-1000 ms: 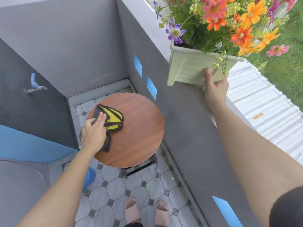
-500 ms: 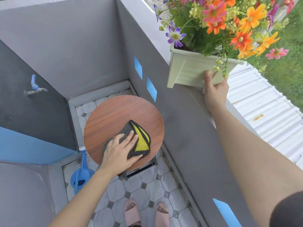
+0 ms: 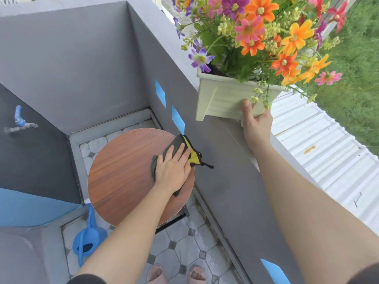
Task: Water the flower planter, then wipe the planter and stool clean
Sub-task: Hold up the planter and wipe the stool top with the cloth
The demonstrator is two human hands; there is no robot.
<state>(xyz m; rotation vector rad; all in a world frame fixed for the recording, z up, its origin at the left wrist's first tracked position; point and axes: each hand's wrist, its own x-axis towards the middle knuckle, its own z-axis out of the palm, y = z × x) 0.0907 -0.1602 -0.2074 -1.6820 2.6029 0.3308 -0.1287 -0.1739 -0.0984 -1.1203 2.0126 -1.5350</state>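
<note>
A round wooden stool (image 3: 123, 177) stands in the corner of a tiled balcony. My left hand (image 3: 172, 169) lies flat on a grey and yellow cloth (image 3: 192, 154) at the stool's right edge, pressing it to the seat. A cream planter (image 3: 223, 99) full of orange, pink and purple flowers sits on top of the grey balcony wall (image 3: 225, 160). My right hand (image 3: 256, 124) grips the planter's lower right corner, thumb on its front face.
A blue watering can (image 3: 88, 240) stands on the tiled floor left of the stool. A blue tap (image 3: 19, 121) sticks out of the left wall. Walls close in on three sides. My feet in pink sandals (image 3: 176, 273) are below the stool. A white corrugated roof (image 3: 320, 144) lies beyond the wall.
My left hand has slid the cloth across the stool seat, from its left side through the front to its right edge. My right hand has stayed on the planter.
</note>
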